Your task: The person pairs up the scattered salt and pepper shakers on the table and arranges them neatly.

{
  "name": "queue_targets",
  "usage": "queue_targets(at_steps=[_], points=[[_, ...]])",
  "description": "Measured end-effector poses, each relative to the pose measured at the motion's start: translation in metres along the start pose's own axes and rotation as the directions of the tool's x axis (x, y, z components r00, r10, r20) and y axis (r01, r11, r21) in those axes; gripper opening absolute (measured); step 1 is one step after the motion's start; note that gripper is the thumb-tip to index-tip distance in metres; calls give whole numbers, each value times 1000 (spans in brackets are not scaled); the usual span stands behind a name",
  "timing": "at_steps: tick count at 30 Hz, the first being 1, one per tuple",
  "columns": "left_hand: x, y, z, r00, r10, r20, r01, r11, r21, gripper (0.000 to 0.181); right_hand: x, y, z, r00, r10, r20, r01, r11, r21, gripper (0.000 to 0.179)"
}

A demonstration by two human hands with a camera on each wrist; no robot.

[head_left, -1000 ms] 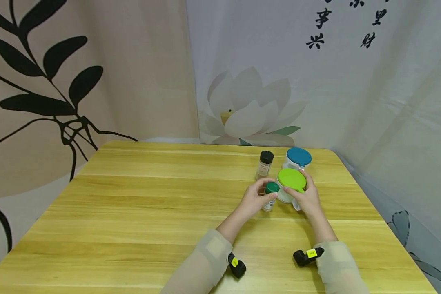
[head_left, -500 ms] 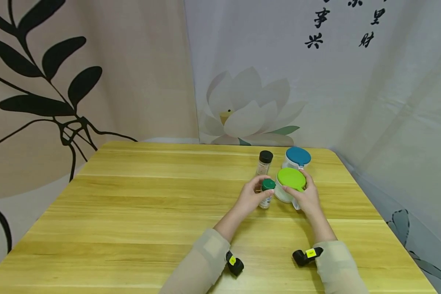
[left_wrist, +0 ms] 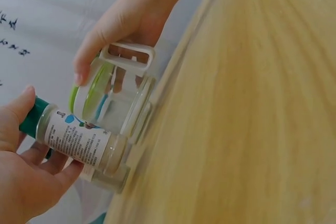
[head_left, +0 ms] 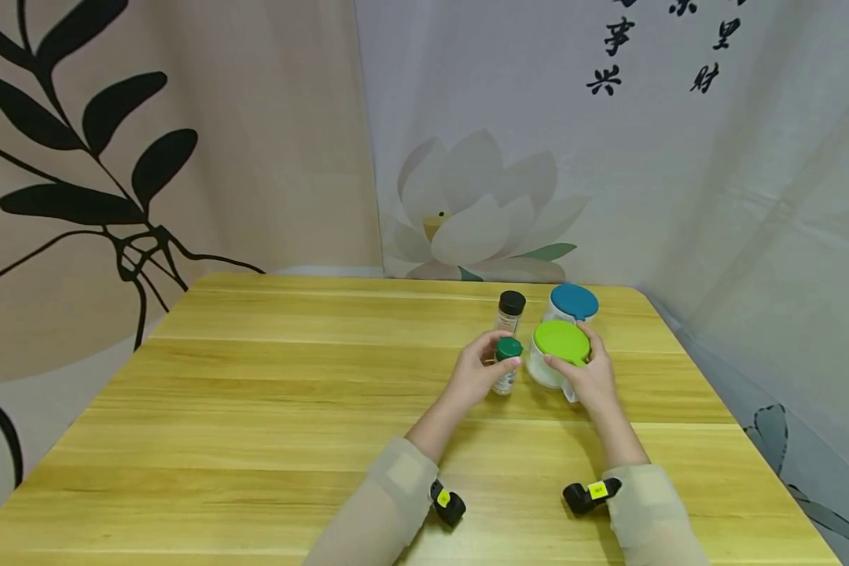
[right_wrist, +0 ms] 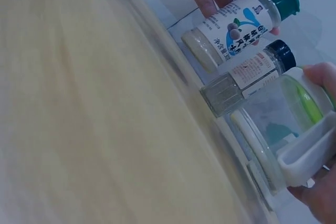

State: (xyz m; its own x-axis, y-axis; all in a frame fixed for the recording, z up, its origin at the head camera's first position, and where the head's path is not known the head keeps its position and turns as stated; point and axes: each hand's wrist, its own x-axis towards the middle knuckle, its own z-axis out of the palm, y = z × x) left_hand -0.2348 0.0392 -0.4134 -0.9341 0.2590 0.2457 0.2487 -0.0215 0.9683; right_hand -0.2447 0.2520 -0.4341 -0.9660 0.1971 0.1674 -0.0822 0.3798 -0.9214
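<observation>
My left hand (head_left: pixel 472 374) grips a seasoning bottle (left_wrist: pixel 79 139) by its upper part, thumb and fingers round the green cap. White label and pale contents show through its clear wall. My right hand (head_left: pixel 596 382) holds a clear jar (head_left: pixel 546 373) with a light green lid, thumb on the lid's near side and fingers round the far side. The jar's white handle (right_wrist: pixel 307 149) faces toward me. A narrow gap separates bottle and jar in the head view. Both are upright; I cannot tell whether the bottle's base touches the table.
Behind the held bottle stands a black-capped shaker bottle (head_left: pixel 511 306), its lower part hidden. A blue-lidded jar (head_left: pixel 574 302) stands behind the green-lidded one, near the back edge of the wooden table (head_left: pixel 269 409). Printed curtains (head_left: pixel 290 141) hang beyond.
My left hand has moved left and slightly back with the green-capped bottle, widening its gap from the green-lidded jar. The right hand and its jar have hardly moved.
</observation>
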Motion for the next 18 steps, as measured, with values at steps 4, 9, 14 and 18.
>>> queue_targets(at_steps=[4,9,14,18], points=[[-7,22,-4,1000,9,-10,-9,1000,5,35,-1,-4,0,1000,5,-9,-5,1000,8,88],[-1,11,-7,999,2,-41,-2,1000,1,37,-2,-8,-1,1000,0,-14,0,1000,8,88],[7,-7,-10,998,-12,-54,11,1000,-4,42,-3,-12,-1,1000,-17,-23,18,1000,6,89],[8,-5,-14,998,-4,-62,4,1000,-7,41,-4,-17,-1,999,-24,-29,24,1000,11,89]])
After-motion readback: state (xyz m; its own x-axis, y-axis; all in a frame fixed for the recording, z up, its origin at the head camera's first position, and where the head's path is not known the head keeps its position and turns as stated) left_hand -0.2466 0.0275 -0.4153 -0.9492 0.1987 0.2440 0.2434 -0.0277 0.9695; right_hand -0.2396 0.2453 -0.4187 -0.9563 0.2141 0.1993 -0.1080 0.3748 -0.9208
